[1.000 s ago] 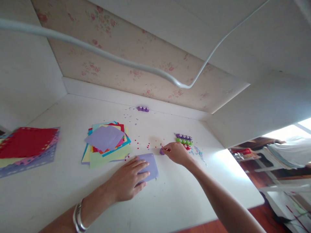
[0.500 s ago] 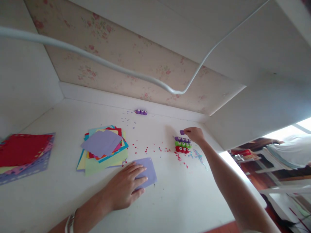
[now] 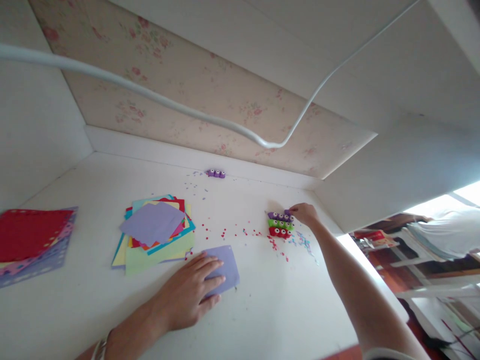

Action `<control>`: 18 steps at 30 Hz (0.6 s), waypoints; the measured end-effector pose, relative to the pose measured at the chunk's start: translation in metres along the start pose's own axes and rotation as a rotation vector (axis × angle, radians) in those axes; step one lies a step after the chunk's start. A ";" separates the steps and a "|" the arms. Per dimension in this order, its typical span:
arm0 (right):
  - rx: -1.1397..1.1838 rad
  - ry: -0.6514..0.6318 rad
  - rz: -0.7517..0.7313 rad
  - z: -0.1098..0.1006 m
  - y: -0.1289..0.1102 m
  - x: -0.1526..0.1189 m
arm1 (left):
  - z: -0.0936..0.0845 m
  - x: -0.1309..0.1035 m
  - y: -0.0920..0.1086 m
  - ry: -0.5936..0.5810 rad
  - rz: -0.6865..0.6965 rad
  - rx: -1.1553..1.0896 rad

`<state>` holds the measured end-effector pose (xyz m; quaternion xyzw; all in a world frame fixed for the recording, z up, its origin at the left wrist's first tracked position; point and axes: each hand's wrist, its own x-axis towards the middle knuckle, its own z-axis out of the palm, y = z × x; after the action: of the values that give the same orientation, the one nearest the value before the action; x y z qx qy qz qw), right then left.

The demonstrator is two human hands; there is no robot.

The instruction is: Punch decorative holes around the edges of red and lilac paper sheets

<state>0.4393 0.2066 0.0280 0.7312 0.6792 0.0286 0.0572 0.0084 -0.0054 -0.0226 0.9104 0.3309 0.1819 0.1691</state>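
Shows a white bench (image 3: 262, 315) below pale pink floral wallpaper (image 3: 187, 75). Pinches a small purple piece (image 3: 287, 212) between thumb and fingertips of the right hand (image 3: 304, 213), at the right end of a row of purple pieces with white eye-like spots (image 3: 278, 216); cannot tell if touching it. In front of that row, has similar green (image 3: 281, 224) and red rows (image 3: 279, 232), then scattered red paper bits (image 3: 273, 243). Lays the left hand (image 3: 187, 295), fingers somewhat spread, on a square lilac paper sheet (image 3: 229, 265). Farther left, holds a multicoloured paper pile (image 3: 159, 222).
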 end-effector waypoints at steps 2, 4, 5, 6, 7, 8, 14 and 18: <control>0.008 0.002 -0.003 -0.001 0.000 0.000 | 0.000 0.000 0.000 0.017 0.006 -0.014; 0.018 0.023 0.000 -0.005 -0.001 0.000 | -0.001 0.000 0.000 0.038 0.009 -0.025; 0.025 0.038 0.001 -0.008 -0.003 0.001 | -0.001 0.000 0.001 0.043 0.008 -0.027; 0.033 0.054 -0.002 -0.012 -0.006 0.002 | -0.002 0.000 0.001 0.043 0.008 -0.026; 0.043 0.068 -0.009 -0.015 -0.012 0.004 | -0.003 0.000 0.001 0.041 0.005 -0.023; 0.055 0.079 -0.025 -0.018 -0.020 0.007 | -0.004 0.000 0.002 0.039 0.002 -0.020; 0.174 0.061 -0.277 -0.017 -0.126 0.027 | -0.004 0.002 0.006 0.104 -0.059 0.015; 0.256 0.067 -0.451 -0.009 -0.212 0.044 | -0.001 0.005 0.007 0.152 -0.167 0.069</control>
<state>0.2313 0.2660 0.0089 0.5613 0.8245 -0.0470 -0.0534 0.0156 -0.0070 -0.0172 0.8686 0.4233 0.2243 0.1267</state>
